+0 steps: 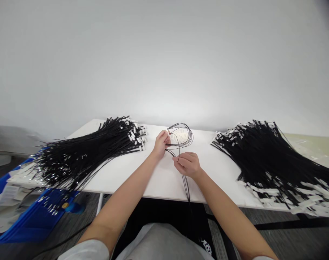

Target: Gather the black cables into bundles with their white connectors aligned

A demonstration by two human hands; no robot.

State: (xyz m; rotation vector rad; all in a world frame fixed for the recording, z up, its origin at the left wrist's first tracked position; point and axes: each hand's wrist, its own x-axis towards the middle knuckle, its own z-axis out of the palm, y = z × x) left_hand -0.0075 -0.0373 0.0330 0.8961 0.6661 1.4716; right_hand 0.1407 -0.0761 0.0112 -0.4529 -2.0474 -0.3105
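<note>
Above the middle of the white table, my left hand [161,144] is closed around several thin black cables [190,135], which arch out to the right in loops. Just below and to the right, my right hand [188,163] pinches one black strand, its thumb and fingers pressed together. Loose cable ends hang from between the hands down past the table's front edge. Behind the loops lies a small heap of white pieces [180,136], too small to make out. What the left palm covers is hidden.
A large pile of black cables with white ends [85,155] lies on the left and overhangs the table [121,173]. Another big cable pile [267,155] covers the right side. A blue bin [37,220] stands below left. A grey wall [164,65] closes off the back.
</note>
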